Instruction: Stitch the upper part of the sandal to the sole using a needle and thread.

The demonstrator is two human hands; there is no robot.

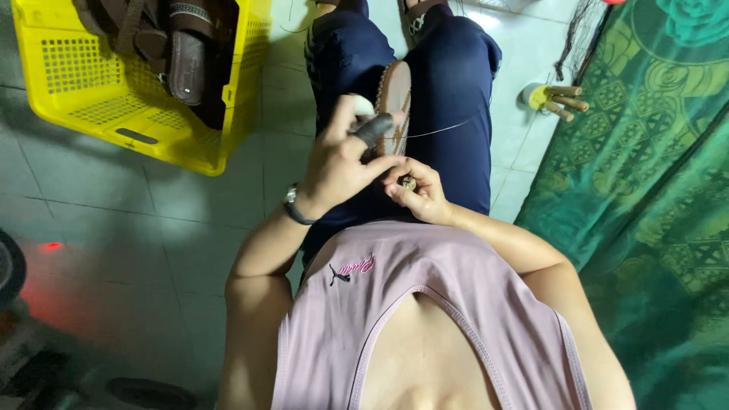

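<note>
The tan leather sandal sole (396, 95) stands edgewise between the knees, its long axis running away from the body. The left hand (342, 156) pinches its near edge, and the right hand (416, 190), just below, grips a small brass-coloured tool (408, 182). A yellow plastic crate (114, 106) sits well left.

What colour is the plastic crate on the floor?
Bright yellow; the crate, holding brown sandals, shows in the head view.

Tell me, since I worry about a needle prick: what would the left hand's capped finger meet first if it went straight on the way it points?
Probably the sandal sole held between the knees: the left hand aims its capped finger at the sole's edge, about touching it. Depth is unclear, so contact can't be confirmed.
</note>
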